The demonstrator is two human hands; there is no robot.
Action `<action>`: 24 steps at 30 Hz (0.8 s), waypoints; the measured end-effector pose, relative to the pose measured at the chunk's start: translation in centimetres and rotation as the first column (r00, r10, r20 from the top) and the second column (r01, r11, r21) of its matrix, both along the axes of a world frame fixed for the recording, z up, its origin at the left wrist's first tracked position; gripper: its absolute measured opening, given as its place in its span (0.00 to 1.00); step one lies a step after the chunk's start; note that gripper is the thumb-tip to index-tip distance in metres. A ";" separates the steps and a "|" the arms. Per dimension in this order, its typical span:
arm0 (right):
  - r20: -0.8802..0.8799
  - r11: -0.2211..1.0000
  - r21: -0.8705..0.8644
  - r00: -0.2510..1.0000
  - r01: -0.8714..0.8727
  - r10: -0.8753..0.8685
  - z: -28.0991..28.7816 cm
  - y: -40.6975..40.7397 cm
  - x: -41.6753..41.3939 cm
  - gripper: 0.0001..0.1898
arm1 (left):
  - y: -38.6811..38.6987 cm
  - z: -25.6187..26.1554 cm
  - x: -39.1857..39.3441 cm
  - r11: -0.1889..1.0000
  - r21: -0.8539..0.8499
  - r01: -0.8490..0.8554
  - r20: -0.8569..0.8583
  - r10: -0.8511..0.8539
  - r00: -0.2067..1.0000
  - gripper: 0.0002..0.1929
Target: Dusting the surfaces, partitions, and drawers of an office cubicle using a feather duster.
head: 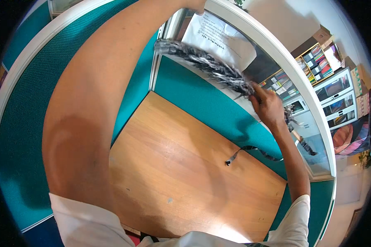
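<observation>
A fluffy black, grey and white strand (pixel 210 66), like a feathery garland or duster, stretches across the glass panel of a partition. Around its lower right part my right hand (pixel 267 106) is closed, and more of the fluffy material shows beyond the wrist. My left hand (pixel 196 6) is at the top edge of the picture, on or near the white partition frame; its fingers are mostly cut off. Behind the strand, a paper sheet with writing (pixel 219 40) lies against the glass. A dark, narrow strap (pixel 253 148) hangs with one end over the desk.
The wooden desk (pixel 173 160) is enclosed by teal partition panels (pixel 198 89) with a curved-looking white frame (pixel 284 52). Beyond the glass stand shelves with folders (pixel 317 63), a white cabinet (pixel 338 98) and cardboard boxes (pixel 323 34).
</observation>
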State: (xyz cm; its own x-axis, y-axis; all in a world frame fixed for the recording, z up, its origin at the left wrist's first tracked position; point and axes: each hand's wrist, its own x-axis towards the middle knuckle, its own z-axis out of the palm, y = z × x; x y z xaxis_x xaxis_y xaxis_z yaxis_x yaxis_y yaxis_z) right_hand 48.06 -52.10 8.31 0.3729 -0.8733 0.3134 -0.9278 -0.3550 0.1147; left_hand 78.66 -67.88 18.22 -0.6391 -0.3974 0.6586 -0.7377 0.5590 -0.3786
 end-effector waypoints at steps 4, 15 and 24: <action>0.125 0.995 0.024 0.987 0.099 -0.101 0.9 0.4 0.4 0.19 | 0.4 0.6 -0.2 0.995 0.090 -0.045 0.026 0.043 0.999 0.24; 0.035 0.998 -0.064 0.999 0.022 -0.020 0.2 0.2 -0.9 0.18 | 0.6 0.0 -0.6 0.990 0.125 -0.064 -0.069 0.073 0.995 0.23; 0.347 0.999 -0.031 0.937 0.041 -0.028 2.4 0.6 -0.9 0.17 | 0.4 0.0 -0.3 0.993 0.103 -0.057 -0.085 0.066 0.994 0.21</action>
State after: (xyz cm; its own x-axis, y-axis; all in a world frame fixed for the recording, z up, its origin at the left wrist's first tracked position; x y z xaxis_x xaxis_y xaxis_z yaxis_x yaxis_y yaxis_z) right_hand 47.13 -51.54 10.69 0.2053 -0.8689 0.4504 -0.9239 -0.3239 -0.2036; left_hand 78.33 -67.50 18.23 -0.5529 -0.5007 0.6661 -0.7997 0.5433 -0.2554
